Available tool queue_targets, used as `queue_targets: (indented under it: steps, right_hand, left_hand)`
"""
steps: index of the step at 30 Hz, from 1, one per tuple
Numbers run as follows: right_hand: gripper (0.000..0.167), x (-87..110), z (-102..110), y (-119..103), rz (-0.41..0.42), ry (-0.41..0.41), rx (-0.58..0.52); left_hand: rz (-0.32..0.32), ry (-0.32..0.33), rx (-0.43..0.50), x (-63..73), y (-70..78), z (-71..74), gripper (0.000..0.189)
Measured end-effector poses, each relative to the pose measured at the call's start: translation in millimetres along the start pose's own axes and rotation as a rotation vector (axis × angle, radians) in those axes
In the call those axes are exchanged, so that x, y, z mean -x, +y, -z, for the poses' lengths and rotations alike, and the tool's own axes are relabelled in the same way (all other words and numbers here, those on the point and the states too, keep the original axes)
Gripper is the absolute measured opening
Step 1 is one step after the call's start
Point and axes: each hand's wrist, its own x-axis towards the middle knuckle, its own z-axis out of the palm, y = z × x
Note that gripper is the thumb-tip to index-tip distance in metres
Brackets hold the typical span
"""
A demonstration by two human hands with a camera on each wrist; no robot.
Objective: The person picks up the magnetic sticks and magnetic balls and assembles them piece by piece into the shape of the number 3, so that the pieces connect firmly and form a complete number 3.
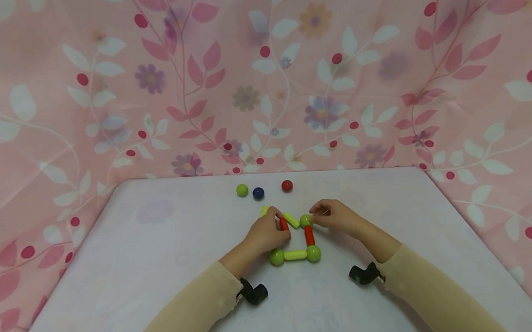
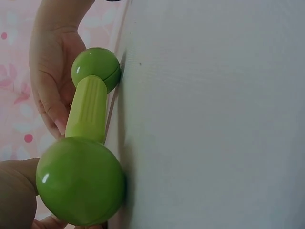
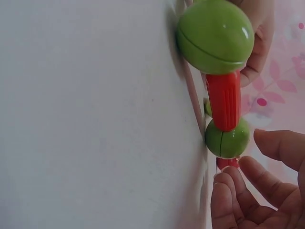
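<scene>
My left hand (image 1: 265, 232) pinches a red rod (image 1: 284, 225) between thumb and fingers, above a green ball (image 1: 277, 257). From that ball a yellow-green rod (image 1: 295, 255) runs to a second green ball (image 1: 314, 253). Another red rod (image 1: 309, 236) links this one to a third green ball (image 1: 306, 220). My right hand (image 1: 337, 216) is beside the third ball, fingertips right at it. In the right wrist view, thumb and fingers are spread apart near that ball (image 3: 228, 137). The left wrist view shows the near ball (image 2: 81, 181) large, hiding part of the left fingers.
Past the hands lie a loose yellow-green rod (image 1: 291, 220) and another (image 1: 264, 211), partly behind the left hand. A green ball (image 1: 242, 190), a dark blue ball (image 1: 258, 193) and a red ball (image 1: 287, 185) rest near the white table's (image 1: 194, 190) far edge, before a floral cloth.
</scene>
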Motion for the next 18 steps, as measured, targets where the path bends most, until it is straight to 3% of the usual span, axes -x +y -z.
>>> queue_targets:
  steps: [6, 14, 18]
  right_hand:
    - [0.027, 11.0, -2, -1, -0.013, 0.014, -0.015]
    - [0.023, 20.7, -8, 0, -0.057, 0.017, -0.036]
    - [0.021, 24.9, -14, -2, -0.084, 0.013, -0.062]
  left_hand:
    - [0.001, 0.026, 0.012, -4.1, -1.8, -1.4, 0.033]
    - [0.023, -0.030, 0.117, -11.3, -3.6, 3.8, 0.028]
    - [0.000, -0.049, 0.184, -17.7, -3.1, 10.1, 0.029]
